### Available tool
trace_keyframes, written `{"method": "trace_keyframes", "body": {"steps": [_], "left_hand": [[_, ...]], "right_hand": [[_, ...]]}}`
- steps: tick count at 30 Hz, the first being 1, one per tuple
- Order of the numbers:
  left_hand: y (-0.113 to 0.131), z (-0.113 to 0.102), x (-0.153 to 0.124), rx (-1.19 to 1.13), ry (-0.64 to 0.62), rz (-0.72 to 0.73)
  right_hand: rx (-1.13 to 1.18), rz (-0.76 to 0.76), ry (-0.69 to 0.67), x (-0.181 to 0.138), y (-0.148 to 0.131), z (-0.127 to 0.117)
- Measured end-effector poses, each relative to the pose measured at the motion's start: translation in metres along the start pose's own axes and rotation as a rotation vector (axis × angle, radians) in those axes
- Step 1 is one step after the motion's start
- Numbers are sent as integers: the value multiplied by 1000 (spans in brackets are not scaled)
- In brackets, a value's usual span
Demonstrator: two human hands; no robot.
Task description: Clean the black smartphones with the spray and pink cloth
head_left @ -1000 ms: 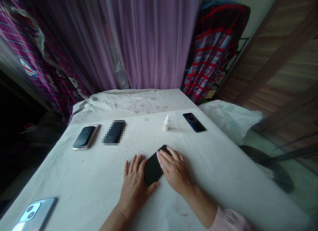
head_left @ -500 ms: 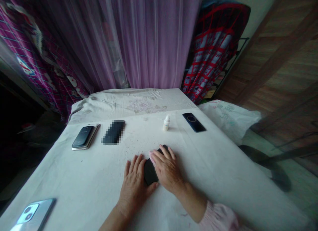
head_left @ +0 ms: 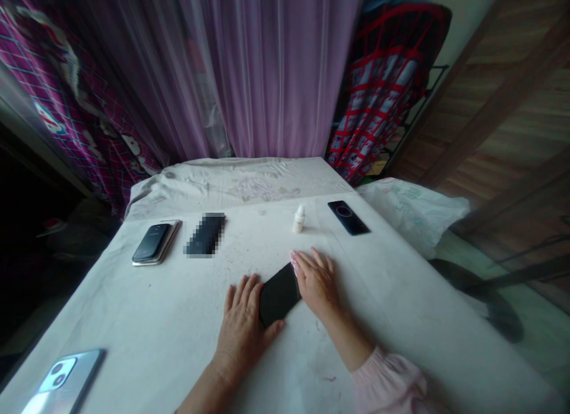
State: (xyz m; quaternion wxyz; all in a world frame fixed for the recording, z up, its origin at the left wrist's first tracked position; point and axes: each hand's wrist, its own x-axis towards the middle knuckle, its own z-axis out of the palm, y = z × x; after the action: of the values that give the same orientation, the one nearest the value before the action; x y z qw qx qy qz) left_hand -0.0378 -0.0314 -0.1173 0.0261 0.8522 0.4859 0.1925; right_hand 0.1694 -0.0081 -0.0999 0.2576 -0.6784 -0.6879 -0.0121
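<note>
A black smartphone (head_left: 279, 295) lies flat on the white-covered table in front of me. My left hand (head_left: 243, 319) braces it along its left side, fingers stretched alongside and thumb at its lower edge. At its upper right corner, my right hand (head_left: 317, 283) presses a small pink cloth (head_left: 294, 261) under its fingers; most of the cloth is hidden. Beyond the phone stands a small white spray bottle (head_left: 298, 219), upright.
Another dark phone (head_left: 349, 218) lies at the right edge. To the left are a pixelated dark object (head_left: 205, 234) and a dark phone (head_left: 151, 243) stacked on a lighter one. A silver phone (head_left: 66, 381) lies near left. A purple curtain (head_left: 280, 75) hangs behind the table.
My right hand has slid with the pink cloth up and to the right across the phone, uncovering more of its dark face. My left hand has stayed at the phone's side.
</note>
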Motion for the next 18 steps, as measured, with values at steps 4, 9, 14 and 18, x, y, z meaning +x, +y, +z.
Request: {"method": "trace_keyframes", "body": {"steps": [4,9,14,18], "left_hand": [[1,-1,-1,9,-13,-2],[1,-1,-1,-15,-22,7],[1,-1,2,-23,-68,9],[2,-2,2,-18,-50,7]], "right_hand": [[-29,11,5,-23,4,-8],[-56,30,19,-50,18,-13],[-56,35,-29,-20,11,-7],[-58,60,-70,6,3,0]]}}
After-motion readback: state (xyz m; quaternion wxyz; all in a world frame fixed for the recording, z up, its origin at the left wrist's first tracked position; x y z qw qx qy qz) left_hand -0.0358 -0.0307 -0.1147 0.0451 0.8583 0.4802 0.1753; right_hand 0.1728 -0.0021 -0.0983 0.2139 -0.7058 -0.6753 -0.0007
